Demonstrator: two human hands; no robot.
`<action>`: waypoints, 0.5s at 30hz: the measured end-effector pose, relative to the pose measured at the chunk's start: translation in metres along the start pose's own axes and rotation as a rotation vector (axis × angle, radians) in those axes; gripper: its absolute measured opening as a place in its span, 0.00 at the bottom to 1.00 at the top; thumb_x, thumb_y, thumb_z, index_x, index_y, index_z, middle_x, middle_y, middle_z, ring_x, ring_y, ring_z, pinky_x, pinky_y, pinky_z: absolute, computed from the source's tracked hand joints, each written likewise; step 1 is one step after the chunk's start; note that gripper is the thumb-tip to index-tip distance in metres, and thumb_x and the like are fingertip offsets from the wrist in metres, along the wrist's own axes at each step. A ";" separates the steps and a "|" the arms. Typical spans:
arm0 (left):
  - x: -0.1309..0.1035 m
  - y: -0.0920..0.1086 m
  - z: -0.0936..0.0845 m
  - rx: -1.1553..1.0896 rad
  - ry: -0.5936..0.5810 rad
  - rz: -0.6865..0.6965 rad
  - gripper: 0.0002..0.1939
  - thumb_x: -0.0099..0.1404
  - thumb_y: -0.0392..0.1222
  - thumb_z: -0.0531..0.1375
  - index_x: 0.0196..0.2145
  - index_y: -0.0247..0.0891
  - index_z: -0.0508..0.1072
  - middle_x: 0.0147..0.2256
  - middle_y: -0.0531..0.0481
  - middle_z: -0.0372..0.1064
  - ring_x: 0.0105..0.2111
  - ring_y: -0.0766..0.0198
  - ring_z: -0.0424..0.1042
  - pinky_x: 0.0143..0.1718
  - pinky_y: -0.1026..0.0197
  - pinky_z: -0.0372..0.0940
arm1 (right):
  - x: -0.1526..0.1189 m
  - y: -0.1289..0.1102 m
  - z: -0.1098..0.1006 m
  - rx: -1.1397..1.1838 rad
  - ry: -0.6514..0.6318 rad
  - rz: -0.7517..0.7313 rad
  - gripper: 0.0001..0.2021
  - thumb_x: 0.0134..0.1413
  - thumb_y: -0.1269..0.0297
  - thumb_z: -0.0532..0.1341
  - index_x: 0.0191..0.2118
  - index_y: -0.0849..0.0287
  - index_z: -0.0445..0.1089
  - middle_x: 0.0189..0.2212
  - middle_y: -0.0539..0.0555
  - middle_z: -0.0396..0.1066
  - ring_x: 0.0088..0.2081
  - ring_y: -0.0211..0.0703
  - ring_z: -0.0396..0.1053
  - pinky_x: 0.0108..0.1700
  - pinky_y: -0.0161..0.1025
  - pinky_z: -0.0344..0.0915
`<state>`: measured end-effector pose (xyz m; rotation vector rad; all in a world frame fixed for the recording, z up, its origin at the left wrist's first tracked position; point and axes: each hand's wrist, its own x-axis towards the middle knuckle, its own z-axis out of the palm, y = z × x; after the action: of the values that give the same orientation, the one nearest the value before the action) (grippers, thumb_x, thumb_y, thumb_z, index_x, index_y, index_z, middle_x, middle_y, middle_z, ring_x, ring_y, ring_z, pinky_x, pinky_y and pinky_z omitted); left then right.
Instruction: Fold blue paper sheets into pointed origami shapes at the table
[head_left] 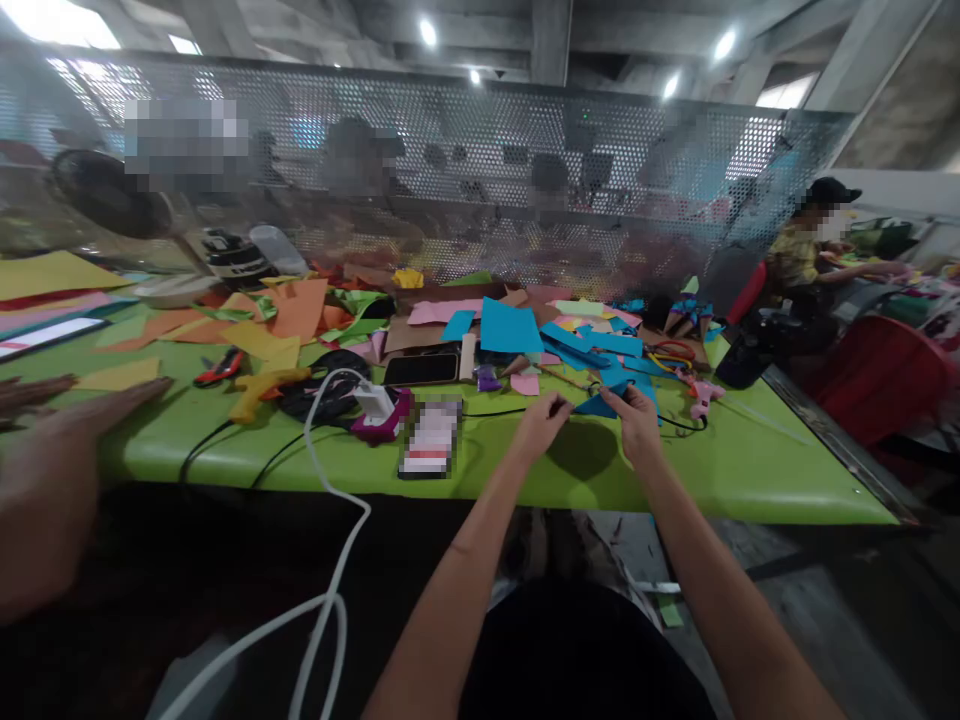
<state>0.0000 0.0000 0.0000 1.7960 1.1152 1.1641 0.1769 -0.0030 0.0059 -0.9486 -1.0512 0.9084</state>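
A folded piece of blue paper (595,405) is pinched between the thumb and fingers of my right hand (639,420), just above the green table. Close to the paper's pointed left end, my left hand (541,425) has its fingertips pressed together; whatever they grip is too small to make out. More blue sheets (510,326) and cut strips lie beyond my hands. A pink glue gun (703,398) rests to the right of my right hand, and orange-handled scissors (673,350) lie behind it.
On the green table (780,460) are a blurred-screen phone (431,438), a dark phone (421,369), a purple socket block (382,418) with white cable, a yellow glue gun (259,393) and red pliers (219,369). A co-worker's hand (112,405) reaches in at left. A perforated screen (465,170) stands behind.
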 end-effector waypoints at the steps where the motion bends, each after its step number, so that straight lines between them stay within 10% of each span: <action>1: 0.000 0.000 0.000 -0.007 -0.003 -0.001 0.11 0.67 0.46 0.56 0.28 0.40 0.64 0.26 0.54 0.65 0.28 0.64 0.65 0.31 0.61 0.57 | 0.000 0.000 0.000 -0.001 0.000 0.000 0.16 0.38 0.52 0.73 0.26 0.55 0.71 0.24 0.47 0.70 0.30 0.41 0.67 0.36 0.40 0.63; 15: 0.000 0.007 -0.003 -0.061 -0.008 0.001 0.09 0.64 0.44 0.58 0.29 0.40 0.64 0.26 0.53 0.65 0.28 0.64 0.66 0.31 0.61 0.60 | -0.002 -0.008 0.005 0.019 0.005 0.005 0.15 0.38 0.54 0.73 0.24 0.55 0.68 0.23 0.45 0.67 0.28 0.38 0.62 0.35 0.38 0.62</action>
<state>-0.0012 -0.0025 0.0070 1.7531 1.0629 1.1783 0.1730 -0.0066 0.0134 -0.9378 -1.0349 0.9186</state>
